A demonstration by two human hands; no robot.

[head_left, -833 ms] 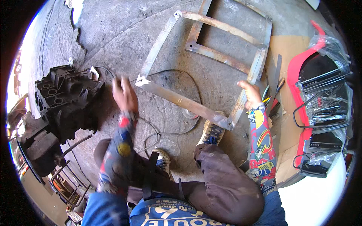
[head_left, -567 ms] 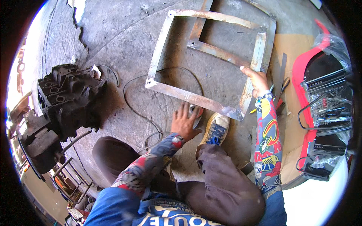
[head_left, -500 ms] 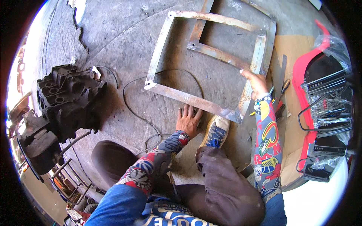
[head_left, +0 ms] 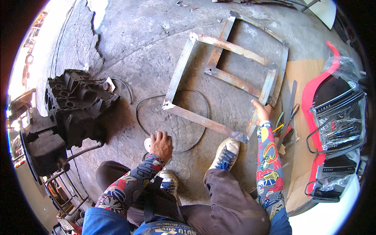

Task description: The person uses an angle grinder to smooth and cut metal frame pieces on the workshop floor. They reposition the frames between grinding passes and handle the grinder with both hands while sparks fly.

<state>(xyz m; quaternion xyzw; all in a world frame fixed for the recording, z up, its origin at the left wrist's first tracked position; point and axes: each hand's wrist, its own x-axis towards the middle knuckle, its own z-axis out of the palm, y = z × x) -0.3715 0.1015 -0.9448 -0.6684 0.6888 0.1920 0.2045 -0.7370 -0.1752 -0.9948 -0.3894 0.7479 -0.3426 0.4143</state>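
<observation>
My right hand [head_left: 263,112] grips the near right side of a rectangular angle-iron frame [head_left: 203,122], its thumb on top of the bar. The frame is grey with rust stains, and its far right part overlaps a second rusty metal frame [head_left: 235,81] lying on the floor. My left hand [head_left: 161,145] is raised left of the frame's near bar, apart from it. Its fingers are loosely bent with small gaps, and I see nothing held in them. A white round thing [head_left: 147,144] shows beside that hand, partly hidden. A black cable [head_left: 137,113] loops across the floor beneath the frame.
A dark engine block [head_left: 74,94] stands at the left. To the right, a metal strip [head_left: 291,96] and several hand tools lie by a cardboard sheet [head_left: 303,74]. Beyond is a red and black part [head_left: 313,98] with plastic wrap. My shoe [head_left: 227,152] is near the frame corner.
My left hand has lifted off the floor by the frame's near bar and moved left. My right hand keeps its grip on the frame. The view has shifted, showing more of the far floor.
</observation>
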